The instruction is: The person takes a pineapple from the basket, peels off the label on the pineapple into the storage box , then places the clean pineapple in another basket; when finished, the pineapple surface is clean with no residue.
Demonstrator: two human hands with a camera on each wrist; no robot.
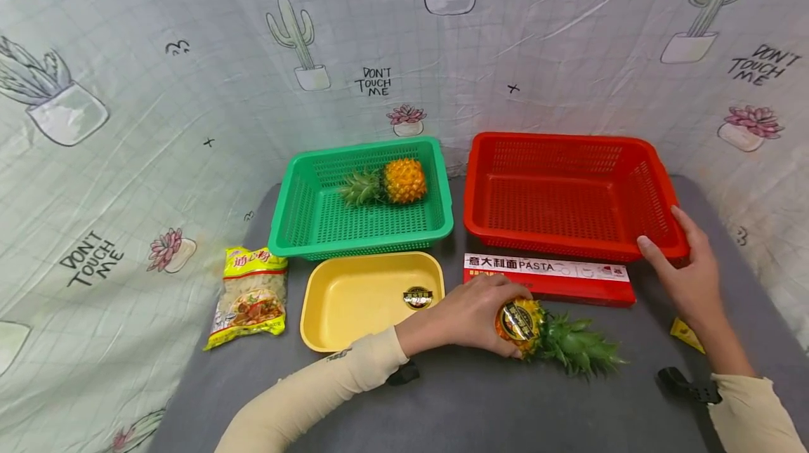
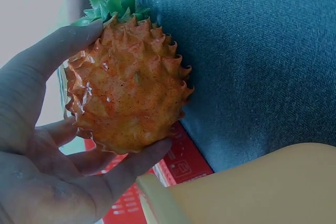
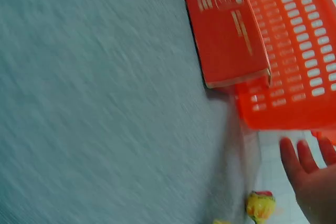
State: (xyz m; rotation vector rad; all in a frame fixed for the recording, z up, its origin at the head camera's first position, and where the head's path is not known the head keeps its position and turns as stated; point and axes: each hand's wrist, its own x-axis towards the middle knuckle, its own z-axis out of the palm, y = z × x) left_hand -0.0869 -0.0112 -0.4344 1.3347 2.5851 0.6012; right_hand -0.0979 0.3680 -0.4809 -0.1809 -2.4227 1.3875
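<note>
My left hand (image 1: 477,316) grips a small orange pineapple (image 1: 531,326) around its body, thumb and fingers on opposite sides. A black and gold label marks the fruit, and its green leaves (image 1: 578,344) point right. The left wrist view shows the pineapple's spiky skin (image 2: 128,82) close up over the grey surface. My right hand (image 1: 689,281) is by the near right corner of the red basket (image 1: 569,246), thumb and fingers spread around that corner. In the right wrist view its fingertips (image 3: 287,148) are relaxed and hold nothing.
Behind the left arm lie a yellow tray (image 1: 354,263) and a macaroni bag (image 1: 249,298). A green basket (image 1: 354,246) holds another pineapple (image 1: 404,180). The red pasta box (image 1: 569,288) lies before the red basket. A small yellow packet (image 1: 685,333) is beside the right wrist.
</note>
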